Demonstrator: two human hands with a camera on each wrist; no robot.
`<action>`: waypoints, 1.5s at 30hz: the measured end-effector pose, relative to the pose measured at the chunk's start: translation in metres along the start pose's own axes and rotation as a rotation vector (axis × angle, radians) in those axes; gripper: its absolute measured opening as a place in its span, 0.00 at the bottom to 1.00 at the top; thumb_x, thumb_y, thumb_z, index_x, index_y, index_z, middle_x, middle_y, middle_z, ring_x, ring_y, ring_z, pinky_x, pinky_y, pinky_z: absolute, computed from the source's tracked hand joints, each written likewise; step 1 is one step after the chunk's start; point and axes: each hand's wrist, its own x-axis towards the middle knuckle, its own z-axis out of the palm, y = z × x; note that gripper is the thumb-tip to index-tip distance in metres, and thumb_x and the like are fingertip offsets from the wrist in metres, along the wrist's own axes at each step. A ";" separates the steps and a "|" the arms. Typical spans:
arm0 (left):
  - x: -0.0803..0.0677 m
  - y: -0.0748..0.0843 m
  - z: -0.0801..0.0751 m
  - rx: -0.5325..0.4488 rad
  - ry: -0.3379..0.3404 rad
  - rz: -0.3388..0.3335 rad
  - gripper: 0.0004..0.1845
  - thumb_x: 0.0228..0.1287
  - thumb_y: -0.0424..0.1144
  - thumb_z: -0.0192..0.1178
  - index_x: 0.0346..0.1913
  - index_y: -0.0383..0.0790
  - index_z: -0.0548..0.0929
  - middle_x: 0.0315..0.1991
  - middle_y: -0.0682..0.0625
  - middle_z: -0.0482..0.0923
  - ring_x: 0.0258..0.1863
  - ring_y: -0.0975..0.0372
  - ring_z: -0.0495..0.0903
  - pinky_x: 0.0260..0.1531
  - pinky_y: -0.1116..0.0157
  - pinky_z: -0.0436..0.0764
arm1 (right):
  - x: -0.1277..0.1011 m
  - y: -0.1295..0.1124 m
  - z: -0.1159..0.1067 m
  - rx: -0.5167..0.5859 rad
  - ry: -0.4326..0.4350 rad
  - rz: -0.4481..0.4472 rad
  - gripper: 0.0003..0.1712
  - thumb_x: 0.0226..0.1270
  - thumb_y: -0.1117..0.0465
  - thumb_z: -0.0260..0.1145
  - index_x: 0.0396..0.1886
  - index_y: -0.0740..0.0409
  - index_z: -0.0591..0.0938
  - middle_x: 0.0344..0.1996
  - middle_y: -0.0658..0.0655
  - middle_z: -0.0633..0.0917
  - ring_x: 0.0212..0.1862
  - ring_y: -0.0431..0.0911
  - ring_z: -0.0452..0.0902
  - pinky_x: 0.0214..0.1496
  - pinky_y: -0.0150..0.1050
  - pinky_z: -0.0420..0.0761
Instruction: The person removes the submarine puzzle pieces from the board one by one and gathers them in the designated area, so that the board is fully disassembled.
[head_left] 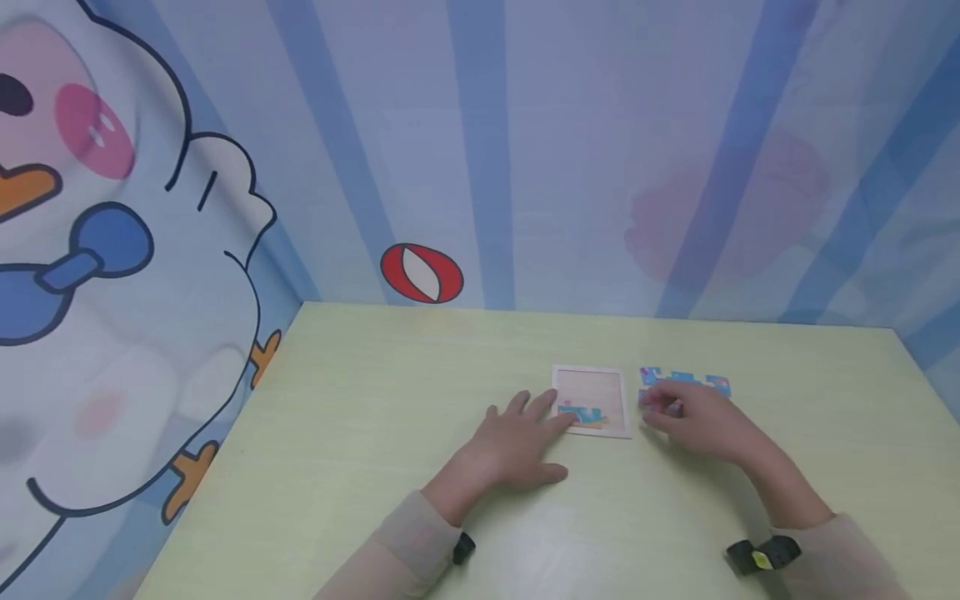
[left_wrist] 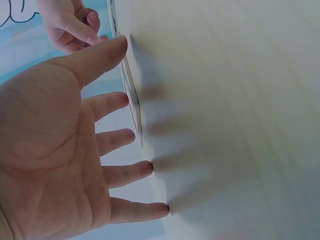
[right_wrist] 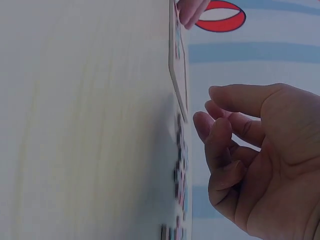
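A square puzzle tray lies flat on the pale green table, with a few blue and orange pieces set along its near edge. My left hand rests flat beside the tray, fingers spread and straight, fingertips touching the tray's left rim. Loose blue puzzle pieces lie in a row just right of the tray. My right hand hovers over their near left end. Its fingers are loosely curled, a gap shows between thumb and forefinger, and nothing is pinched. The pieces look blurred below it.
Fabric walls with blue stripes and a cartoon duck enclose the table on the left and back. A printed red and white ball sits on the back wall. Both wrists wear small black cameras.
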 end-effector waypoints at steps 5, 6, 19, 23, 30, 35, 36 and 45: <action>-0.001 -0.005 0.000 -0.004 -0.007 -0.001 0.40 0.70 0.63 0.61 0.82 0.63 0.61 0.84 0.53 0.49 0.81 0.46 0.51 0.69 0.34 0.62 | 0.013 -0.011 0.009 -0.016 -0.016 -0.037 0.11 0.71 0.58 0.71 0.49 0.57 0.87 0.34 0.47 0.83 0.36 0.43 0.77 0.40 0.43 0.78; -0.001 -0.005 0.000 -0.004 -0.010 -0.001 0.40 0.70 0.63 0.61 0.82 0.63 0.61 0.84 0.53 0.49 0.81 0.46 0.50 0.69 0.34 0.62 | 0.015 -0.012 0.011 -0.022 -0.020 -0.049 0.11 0.71 0.58 0.71 0.49 0.56 0.87 0.34 0.46 0.83 0.37 0.43 0.77 0.41 0.43 0.78; 0.001 -0.007 0.003 0.020 -0.018 0.002 0.40 0.71 0.64 0.60 0.82 0.64 0.60 0.84 0.54 0.49 0.81 0.46 0.50 0.69 0.33 0.62 | 0.032 -0.028 0.034 -0.036 -0.072 -0.013 0.16 0.64 0.56 0.75 0.49 0.57 0.87 0.33 0.48 0.82 0.35 0.44 0.74 0.39 0.43 0.76; 0.001 -0.006 0.004 0.017 -0.021 -0.003 0.40 0.71 0.64 0.60 0.82 0.64 0.60 0.84 0.54 0.48 0.81 0.46 0.49 0.69 0.33 0.61 | 0.035 -0.027 0.037 -0.059 -0.065 -0.010 0.16 0.61 0.56 0.76 0.47 0.57 0.88 0.32 0.47 0.82 0.35 0.43 0.75 0.40 0.43 0.76; 0.001 -0.005 0.002 0.031 -0.022 -0.007 0.40 0.71 0.64 0.60 0.82 0.63 0.60 0.84 0.53 0.49 0.81 0.45 0.51 0.68 0.33 0.63 | 0.036 -0.032 0.038 -0.066 -0.073 0.017 0.15 0.61 0.57 0.77 0.45 0.57 0.87 0.34 0.49 0.84 0.36 0.44 0.76 0.42 0.44 0.78; 0.001 -0.004 0.002 0.035 -0.030 -0.009 0.41 0.71 0.65 0.59 0.82 0.63 0.60 0.84 0.54 0.49 0.81 0.45 0.51 0.67 0.33 0.63 | 0.036 -0.035 0.038 -0.065 -0.071 0.043 0.16 0.60 0.57 0.78 0.45 0.58 0.86 0.34 0.49 0.84 0.37 0.45 0.77 0.42 0.44 0.78; 0.001 -0.004 0.002 0.034 -0.032 -0.009 0.41 0.71 0.65 0.59 0.82 0.63 0.60 0.84 0.54 0.49 0.81 0.45 0.50 0.67 0.33 0.63 | 0.036 -0.035 0.038 -0.064 -0.067 0.050 0.16 0.60 0.57 0.78 0.45 0.57 0.86 0.34 0.49 0.84 0.37 0.45 0.77 0.43 0.44 0.78; 0.001 -0.004 0.002 0.025 -0.032 -0.014 0.40 0.71 0.64 0.60 0.82 0.63 0.60 0.84 0.54 0.49 0.81 0.45 0.50 0.68 0.33 0.63 | 0.034 -0.033 0.038 -0.054 -0.046 0.034 0.13 0.61 0.59 0.77 0.43 0.56 0.85 0.35 0.49 0.85 0.37 0.44 0.78 0.43 0.46 0.79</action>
